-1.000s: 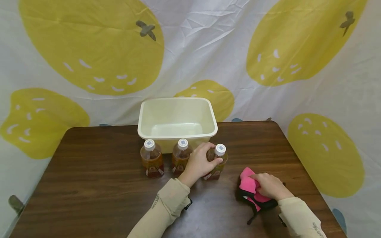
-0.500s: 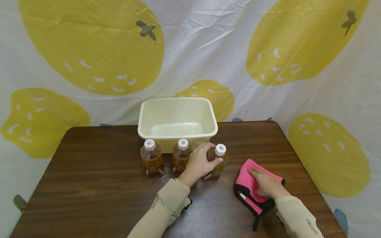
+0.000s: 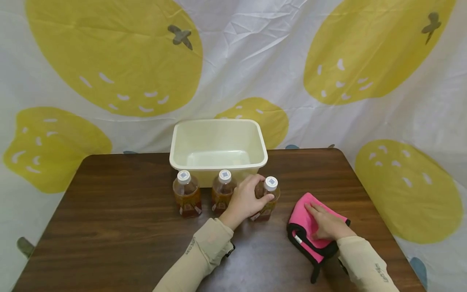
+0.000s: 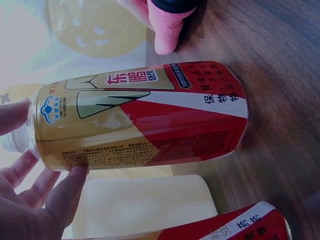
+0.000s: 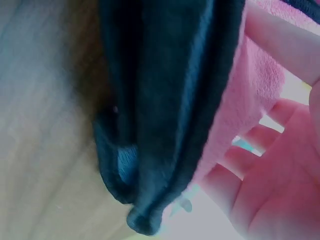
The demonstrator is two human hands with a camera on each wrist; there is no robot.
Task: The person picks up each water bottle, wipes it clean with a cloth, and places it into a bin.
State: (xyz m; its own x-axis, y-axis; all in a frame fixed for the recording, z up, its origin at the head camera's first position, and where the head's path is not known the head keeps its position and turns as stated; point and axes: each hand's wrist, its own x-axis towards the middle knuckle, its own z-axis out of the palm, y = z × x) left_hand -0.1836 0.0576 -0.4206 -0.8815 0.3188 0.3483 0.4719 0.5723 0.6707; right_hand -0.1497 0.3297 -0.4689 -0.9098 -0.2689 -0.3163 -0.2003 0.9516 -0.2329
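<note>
My left hand (image 3: 245,201) grips the neck of the rightmost bottle (image 4: 142,117), a gold and red labelled drink bottle with a white cap (image 3: 271,183). It stands upright on the wooden table; thumb and fingers close round its neck in the left wrist view. My right hand (image 3: 328,223) rests on a pink cloth (image 3: 303,213) with black edging, its fingers stretched over the top. In the right wrist view the cloth's dark folded edge (image 5: 170,100) fills the middle, beside my palm (image 5: 285,190). The cloth lies partly folded, a small white tag showing.
Two similar bottles, a middle one (image 3: 221,196) and a left one (image 3: 187,198), stand in line with the held bottle. Behind them is a cream plastic basin (image 3: 219,167). A lemon-print curtain (image 3: 251,61) hangs behind the dark wooden table (image 3: 120,227).
The pink cloth was bunched under my right hand a second ago; it is now spread wider, and the fingers lie straighter on it. My left hand and the bottles stay in place.
</note>
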